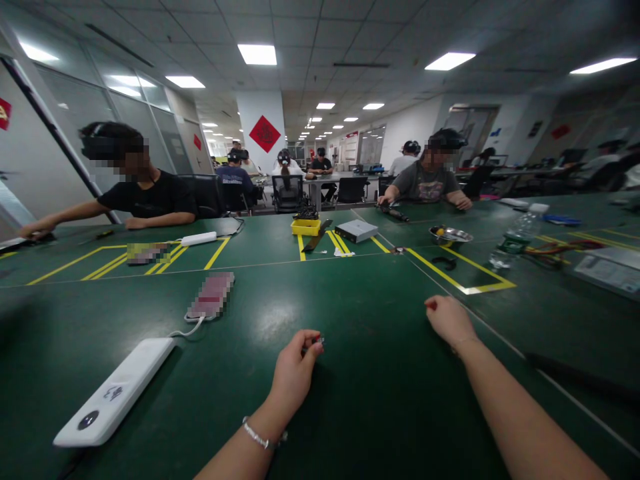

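A Pinch at Six O'Clock, With Company Across the Way

Watching from afar, with the middle of my view as the clock's hub, I have my left hand (295, 367) between six and seven, thumb and fingers pinching a small piece (321, 341) at six o'clock, low over the desk (380, 313); I cannot make out what it is, and its size is likely why fingertips alone carry it; my right hand (449, 323) lies near four, fingers curled inward, apparently kept out of the other's way; whether it is fully closed or holds anything, I cannot tell.

At eight, a white cable (193, 329) joins a phone (210, 297) to a long white device (117, 393), perhaps a power bank; the short lead presumably explains their closeness; yellow tape (218, 253) marks shapes on the green surface, probably to assign places; near the hub sits a yellow tray (306, 229) beside a grey box (357, 231); towards three stand a metal bowl (463, 236) and a clear bottle (516, 237).

Beyond, a person in black (150, 200) sits between nine and ten, another in dark grey (427, 183) at two; at eleven, under ceiling lights (257, 55), a red diamond decoration (265, 134) hangs on a white pillar (244, 107).
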`<state>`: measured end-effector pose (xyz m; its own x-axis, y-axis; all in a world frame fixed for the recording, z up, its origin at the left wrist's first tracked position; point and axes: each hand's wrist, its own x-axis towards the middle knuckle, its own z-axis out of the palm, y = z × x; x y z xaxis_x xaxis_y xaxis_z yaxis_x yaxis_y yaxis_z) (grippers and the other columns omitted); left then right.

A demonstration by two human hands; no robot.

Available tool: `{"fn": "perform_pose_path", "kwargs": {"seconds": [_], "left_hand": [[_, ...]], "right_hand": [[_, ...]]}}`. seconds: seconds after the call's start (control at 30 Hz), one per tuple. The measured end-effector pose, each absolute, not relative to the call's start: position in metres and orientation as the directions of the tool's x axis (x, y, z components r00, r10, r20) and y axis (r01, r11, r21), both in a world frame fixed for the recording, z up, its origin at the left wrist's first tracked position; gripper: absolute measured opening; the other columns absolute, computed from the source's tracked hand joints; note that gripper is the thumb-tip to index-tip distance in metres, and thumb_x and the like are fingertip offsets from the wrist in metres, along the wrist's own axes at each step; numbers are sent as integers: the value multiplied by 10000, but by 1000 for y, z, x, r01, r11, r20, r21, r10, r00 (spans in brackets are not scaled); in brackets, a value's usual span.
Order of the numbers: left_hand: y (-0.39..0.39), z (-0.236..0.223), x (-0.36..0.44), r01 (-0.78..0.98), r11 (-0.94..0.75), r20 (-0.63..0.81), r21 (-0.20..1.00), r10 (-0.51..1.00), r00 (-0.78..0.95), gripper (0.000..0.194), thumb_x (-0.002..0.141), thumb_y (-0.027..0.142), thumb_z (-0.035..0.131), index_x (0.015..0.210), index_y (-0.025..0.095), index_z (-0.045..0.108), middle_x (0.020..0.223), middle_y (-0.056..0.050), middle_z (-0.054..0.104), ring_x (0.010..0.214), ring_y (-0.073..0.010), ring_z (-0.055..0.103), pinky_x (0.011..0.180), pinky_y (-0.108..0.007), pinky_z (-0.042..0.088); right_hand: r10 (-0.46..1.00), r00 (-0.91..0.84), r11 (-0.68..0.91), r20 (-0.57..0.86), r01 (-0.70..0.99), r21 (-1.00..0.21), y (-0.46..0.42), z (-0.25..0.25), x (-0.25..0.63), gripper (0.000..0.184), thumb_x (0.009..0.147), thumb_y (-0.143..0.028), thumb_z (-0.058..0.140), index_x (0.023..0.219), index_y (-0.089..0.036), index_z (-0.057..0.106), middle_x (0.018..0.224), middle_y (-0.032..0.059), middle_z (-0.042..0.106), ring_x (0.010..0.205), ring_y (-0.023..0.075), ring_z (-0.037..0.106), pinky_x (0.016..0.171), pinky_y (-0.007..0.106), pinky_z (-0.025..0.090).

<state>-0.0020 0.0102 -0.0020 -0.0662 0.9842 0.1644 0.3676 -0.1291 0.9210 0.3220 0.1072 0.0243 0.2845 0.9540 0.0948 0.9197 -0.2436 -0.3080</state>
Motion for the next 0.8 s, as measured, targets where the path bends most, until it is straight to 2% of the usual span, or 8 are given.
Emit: {"fn": "perform_pose_path", "kwargs": {"seconds": [0.1, 0.2, 0.27, 0.37, 0.5, 0.63, 0.8], "left_hand": [[11, -3, -3, 357, -142, 180, 923, 981, -77, 215, 766, 311, 483, 924, 203, 580, 719, 12, 596, 695, -149, 578, 660, -265, 427], [10, 0, -3, 327, -155, 187, 932, 980, -71, 217, 769, 289, 473, 933, 200, 583, 792, -8, 623, 745, -153, 581, 696, -273, 432], [10, 3, -3, 295, -148, 177, 944, 982, -72, 220, 773, 292, 468, 930, 191, 583, 803, -12, 630, 761, -155, 585, 714, -278, 433], [9, 8, -3, 279, -147, 175, 949, 981, -80, 215, 784, 315, 454, 873, 177, 592, 725, -2, 626, 719, -153, 586, 708, -277, 434], [6, 10, -2, 279, -192, 221, 941, 972, -75, 186, 780, 302, 464, 824, 176, 594, 690, 5, 620, 691, -147, 579, 699, -277, 435], [5, 7, 0, 223, -206, 234, 953, 966, -109, 172, 744, 274, 516, 867, 179, 589, 769, -12, 638, 737, -153, 590, 717, -287, 444], [5, 5, 2, 233, -181, 215, 955, 968, -130, 176, 695, 254, 582, 851, 176, 607, 744, -4, 641, 691, -144, 583, 672, -274, 451]], "right_hand": [[992, 126, -96, 15, 825, -557, 99, 30, 276, 177, 716, -200, 505, 853, -164, 611, 898, 79, 614, 764, 164, 568, 711, 297, 438], [988, -121, -20, -100, 532, -846, 80, 35, 228, 130, 704, -215, 544, 815, -175, 598, 746, 22, 621, 651, 127, 544, 647, 281, 433], [959, -251, -56, -135, 299, -953, 66, 36, 202, 122, 696, -243, 573, 786, -165, 599, 683, 5, 602, 585, 107, 509, 598, 271, 412], [926, -341, -173, -160, -7, -985, 50, 35, 176, 189, 681, -325, 612, 766, -156, 613, 640, -8, 571, 532, 86, 458, 537, 254, 361], [892, -416, -307, -174, -279, -910, 39, 31, 163, 247, 657, -344, 659, 811, -156, 618, 656, -12, 568, 565, 80, 481, 565, 245, 363], [897, -426, -303, -123, -388, -870, 36, 28, 160, 241, 621, -272, 705, 813, -173, 599, 733, -1, 611, 633, 85, 523, 654, 259, 394], [929, -355, -242, -107, -363, -900, 36, 28, 157, 200, 555, -210, 744, 687, -157, 604, 723, -1, 624, 637, 87, 531, 687, 271, 401]]}}
